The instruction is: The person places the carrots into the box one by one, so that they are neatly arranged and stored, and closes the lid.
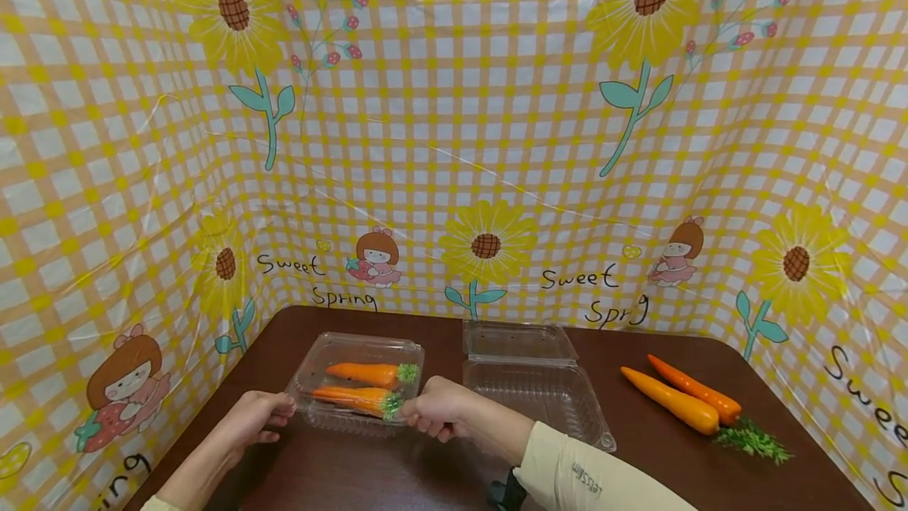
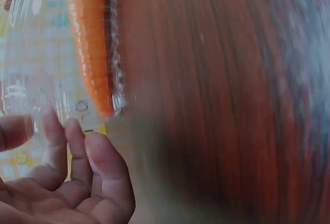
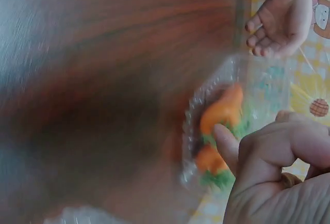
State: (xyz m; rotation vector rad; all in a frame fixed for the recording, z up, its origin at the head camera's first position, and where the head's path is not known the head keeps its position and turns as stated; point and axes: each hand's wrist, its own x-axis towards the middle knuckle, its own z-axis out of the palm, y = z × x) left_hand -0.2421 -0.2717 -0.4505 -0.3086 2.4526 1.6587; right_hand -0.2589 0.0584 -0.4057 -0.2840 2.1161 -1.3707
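A clear plastic clamshell box, its lid lying over the base, holds a carrot at the back and another carrot in front, their short green tops toward the right. My left hand pinches the box's left front corner between thumb and forefinger; its other fingers are loosely bent. At the right front corner, my right hand grips the box's edge with curled fingers. An orange carrot shows through the plastic in the left wrist view. Whether the box touches the table is unclear.
A second clear clamshell box stands unfolded right of centre, partly behind my right forearm. Two long carrots with a leafy green top lie on the right of the brown table. A checked cloth walls the back and sides.
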